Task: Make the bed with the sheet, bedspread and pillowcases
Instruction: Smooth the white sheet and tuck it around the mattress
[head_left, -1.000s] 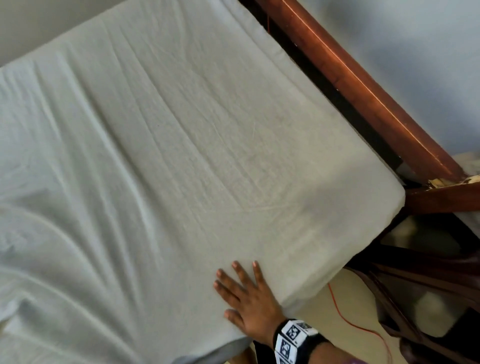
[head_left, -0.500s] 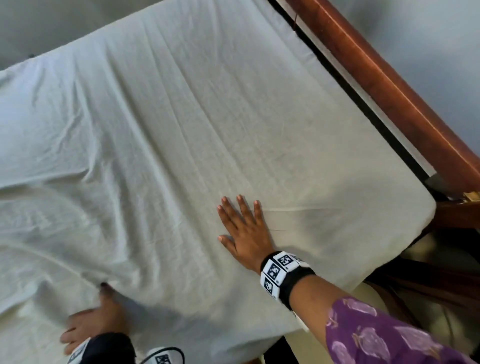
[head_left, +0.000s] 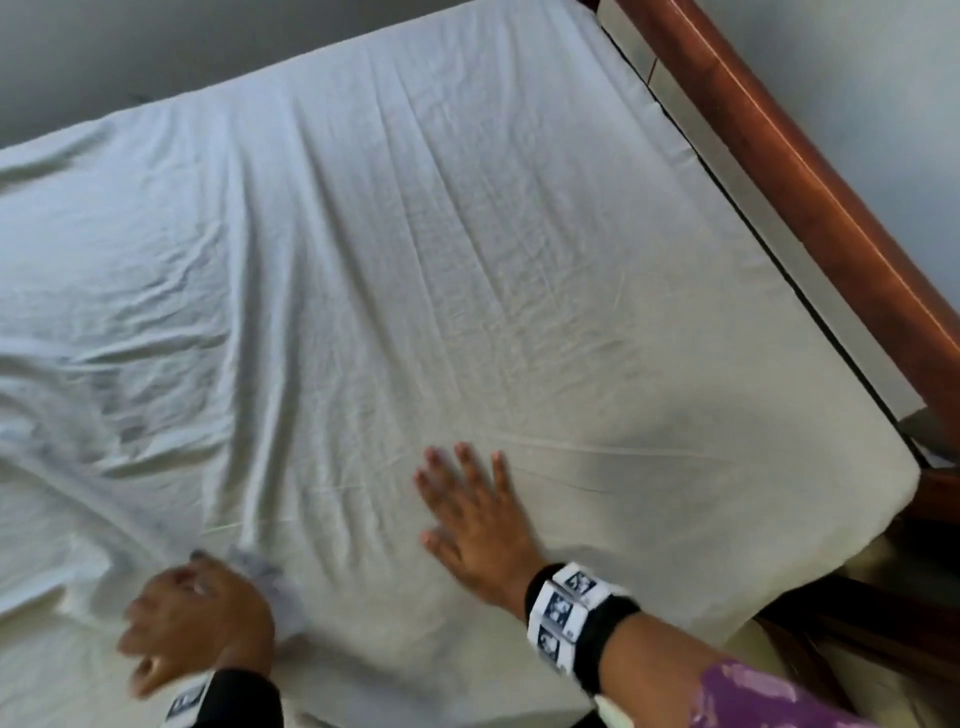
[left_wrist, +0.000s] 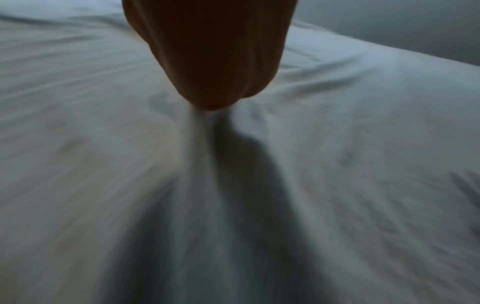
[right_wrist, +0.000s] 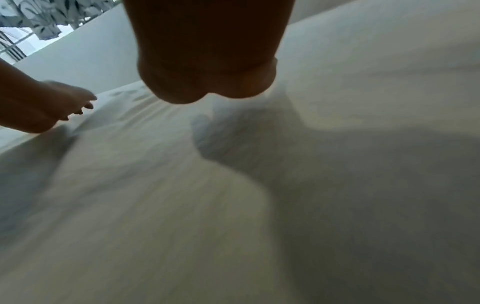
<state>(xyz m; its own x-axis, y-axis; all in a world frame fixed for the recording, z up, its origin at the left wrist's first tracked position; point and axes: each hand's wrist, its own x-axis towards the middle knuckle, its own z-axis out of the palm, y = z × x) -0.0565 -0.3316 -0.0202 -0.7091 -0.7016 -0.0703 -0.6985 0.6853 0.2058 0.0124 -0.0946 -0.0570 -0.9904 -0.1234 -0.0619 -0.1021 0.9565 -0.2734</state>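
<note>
1. White sheet (head_left: 467, 270) spread over mattress, covering nearly all of head view; smooth toward right side and far end, heavily creased on left, w/ long folds fanning toward near-left corner; sheet edge wrapped over mattress corner at lower right.
2. Right hand (head_left: 480, 525) flat on sheet near front edge, palm down; fingers (head_left: 467, 467) straight, slightly spread, pointing away across bed; nothing gripped; thin crease running rightward from fingertips.
3. Left hand (head_left: 192, 623) low at near-left, blurred; fingers curled, pinching a small raised bunch of sheet just above knuckles; creases converging on that spot.
4. Left wrist view: underside of left hand (left_wrist: 207, 57) dark, close to lens; ridge of sheet (left_wrist: 202, 131) pulled up into it from below; rest of frame motion-blurred fabric.
5. Right wrist view: heel of right hand (right_wrist: 207, 61) pressed down on sheet (right_wrist: 182, 205), shadow beneath; left hand (right_wrist: 46, 107) seen at left edge, fingertips bent down to cloth; leaf-patterned fabric (right_wrist: 46, 18) in top-left corner, too small to identify.
6. Wooden bed frame (head_left: 810, 218) along right side, reddish-brown; pale strip showing btwn sheet edge and rail.
7. Black wristbands w/ printed markers on both wrists; right wristband (head_left: 571, 618) clear, left one mostly cut off at bottom edge; purple patterned sleeve (head_left: 769, 696) on right forearm.
8. Grey wall (head_left: 156, 52) beyond far edge of bed.
</note>
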